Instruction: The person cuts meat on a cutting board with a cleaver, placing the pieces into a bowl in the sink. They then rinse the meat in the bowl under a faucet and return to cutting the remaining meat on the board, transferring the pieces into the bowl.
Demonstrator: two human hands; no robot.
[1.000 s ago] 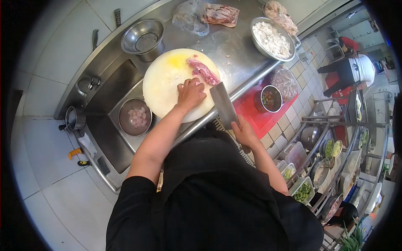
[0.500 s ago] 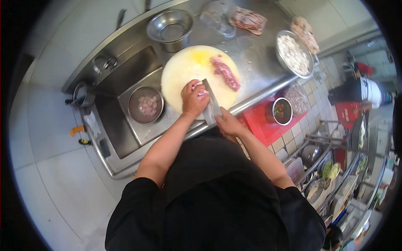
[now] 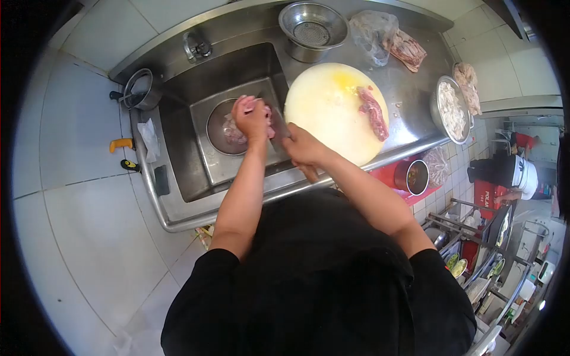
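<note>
My left hand (image 3: 254,121) is closed around cut pieces of raw meat (image 3: 268,118) above the metal bowl (image 3: 215,141) in the sink. More meat pieces (image 3: 233,132) lie inside that bowl. My right hand (image 3: 304,147) grips a cleaver (image 3: 278,135), its blade turned toward the left hand and partly lost against the steel behind it. A round white cutting board (image 3: 323,110) with a yellow stain lies to the right of the sink. On its right side rests a long strip of raw meat (image 3: 374,113).
Stacked metal bowls (image 3: 312,29) stand behind the board, beside a plastic bag (image 3: 374,35) and packed meat (image 3: 407,50). A bowl of pale pieces (image 3: 451,110) sits at the counter's right end. Lower down is a metal pot (image 3: 411,177). Another person (image 3: 502,169) is at far right.
Both hands have moved left from the cutting board to the sink, the left carrying cut meat over the bowl and the right bringing the cleaver along. The camera view has shifted left.
</note>
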